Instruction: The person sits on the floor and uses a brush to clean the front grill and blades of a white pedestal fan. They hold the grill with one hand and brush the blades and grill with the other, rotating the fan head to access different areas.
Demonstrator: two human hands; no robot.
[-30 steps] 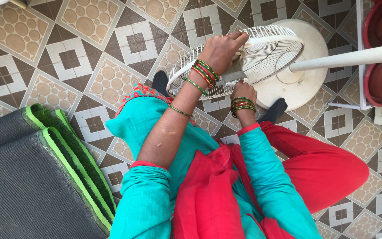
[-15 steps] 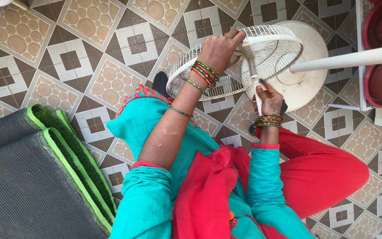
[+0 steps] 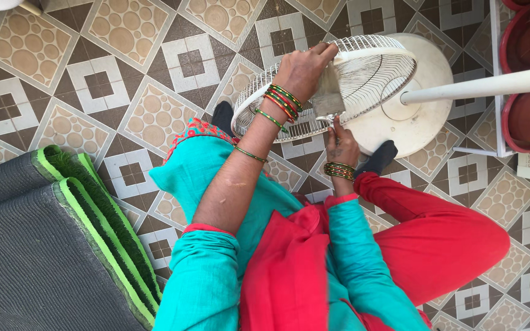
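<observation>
Under the left hand (image 3: pixel 305 70), curled over its rim, stands the white fan grille (image 3: pixel 363 73). Right hand (image 3: pixel 340 146) pinches a grey cloth (image 3: pixel 329 98) against the wires; wiping appears underway, most wires not yet covered.

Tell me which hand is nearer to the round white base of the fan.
Right. The right hand is beside the round white fan base, holding a grey cloth. The left hand grips the white wire fan guard, farther away.

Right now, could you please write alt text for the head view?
Seen from above, a left hand grips a white wire fan guard while the right hand holds a grey cloth against it, over patterned floor tiles.
</observation>
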